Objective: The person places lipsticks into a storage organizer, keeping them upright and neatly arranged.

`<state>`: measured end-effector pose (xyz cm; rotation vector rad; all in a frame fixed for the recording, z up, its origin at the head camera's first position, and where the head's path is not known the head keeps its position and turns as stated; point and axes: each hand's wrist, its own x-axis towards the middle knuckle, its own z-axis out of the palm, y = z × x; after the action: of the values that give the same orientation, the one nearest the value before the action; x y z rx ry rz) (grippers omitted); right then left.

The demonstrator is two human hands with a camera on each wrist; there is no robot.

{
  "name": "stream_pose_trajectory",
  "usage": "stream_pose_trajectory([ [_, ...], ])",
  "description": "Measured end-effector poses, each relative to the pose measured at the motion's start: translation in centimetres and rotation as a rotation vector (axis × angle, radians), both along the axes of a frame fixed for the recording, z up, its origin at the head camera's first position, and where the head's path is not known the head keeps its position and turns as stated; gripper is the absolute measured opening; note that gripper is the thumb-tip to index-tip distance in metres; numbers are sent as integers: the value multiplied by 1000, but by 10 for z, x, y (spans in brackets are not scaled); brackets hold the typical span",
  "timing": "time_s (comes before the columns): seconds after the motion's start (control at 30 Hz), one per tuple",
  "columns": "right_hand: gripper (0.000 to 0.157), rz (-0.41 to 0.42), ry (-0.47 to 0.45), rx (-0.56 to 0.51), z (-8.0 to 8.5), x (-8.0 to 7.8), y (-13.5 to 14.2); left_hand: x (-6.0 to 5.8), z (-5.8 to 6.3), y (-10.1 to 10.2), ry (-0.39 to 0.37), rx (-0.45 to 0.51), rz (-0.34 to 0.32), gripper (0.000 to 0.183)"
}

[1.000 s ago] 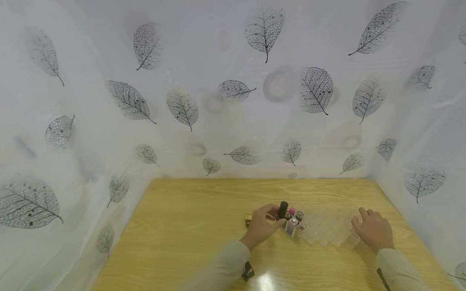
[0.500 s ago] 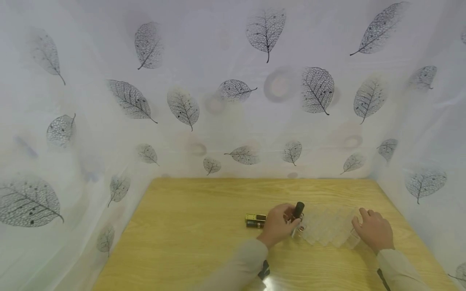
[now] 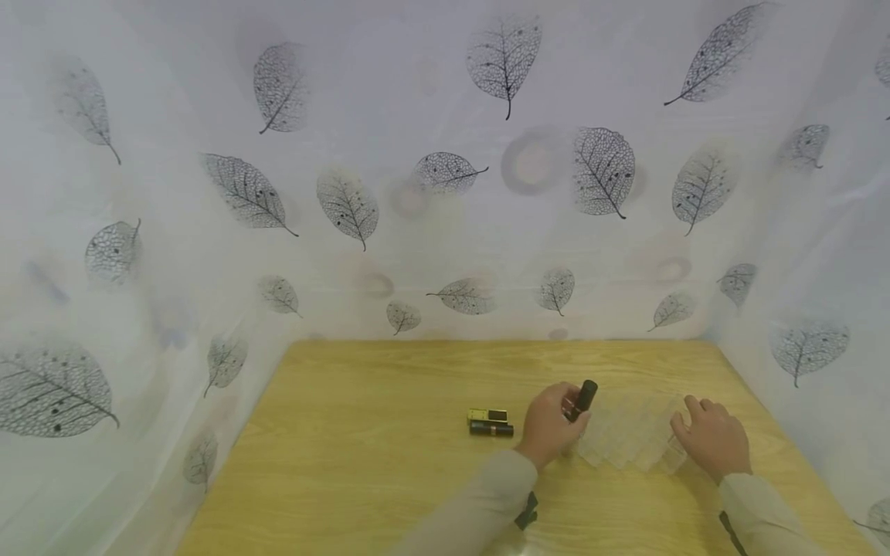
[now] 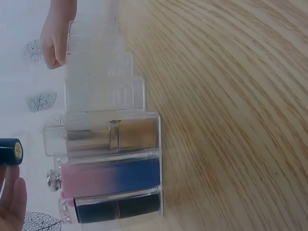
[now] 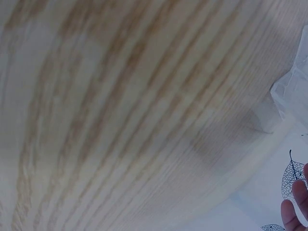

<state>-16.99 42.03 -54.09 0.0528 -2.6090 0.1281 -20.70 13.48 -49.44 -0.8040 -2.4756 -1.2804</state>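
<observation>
My left hand (image 3: 552,427) pinches a dark lipstick tube (image 3: 585,397) between thumb and fingers, tilted above a clear acrylic lipstick organizer (image 3: 626,432). In the left wrist view, the round label on the end of this dark tube (image 4: 10,151) shows, apart from the slots. Three filled slots stand there: a gold tube (image 4: 137,134), a pink-to-blue tube (image 4: 110,178) and a black tube (image 4: 118,210) with a band. At the organizer's right end, my right hand (image 3: 716,439) holds its edge with bent fingers; the exact contact is partly hidden.
Left of the organizer, a gold-and-black tube (image 3: 487,415) and a black tube (image 3: 491,429) with a rosy band lie side by side on the wooden table (image 3: 375,463). A white leaf-print sheet (image 3: 445,232) hangs behind the table and along both sides.
My left hand has moved right with the dark tube, from the organizer's left end to over its slots, uncovering the two lying tubes. My right hand stays put.
</observation>
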Motion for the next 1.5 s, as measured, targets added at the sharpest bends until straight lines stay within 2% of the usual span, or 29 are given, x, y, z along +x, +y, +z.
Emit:
stream_pose_trajectory([
  [0.27,36,-17,-25,7,2,2,-3,-2,-9,15,24,-92,54,24],
  [0.43,36,-24,-42,-4,4,2,-3,0,-6,17,44,-123,70,24],
  [0.63,36,-25,-52,-27,6,4,-7,3,-2,18,96,-128,86,23],
  [0.97,33,-28,-35,-26,6,4,-7,2,-5,21,97,-129,100,23],
  [1.5,31,-22,-35,-7,4,3,-4,0,-16,22,135,-151,90,23],
])
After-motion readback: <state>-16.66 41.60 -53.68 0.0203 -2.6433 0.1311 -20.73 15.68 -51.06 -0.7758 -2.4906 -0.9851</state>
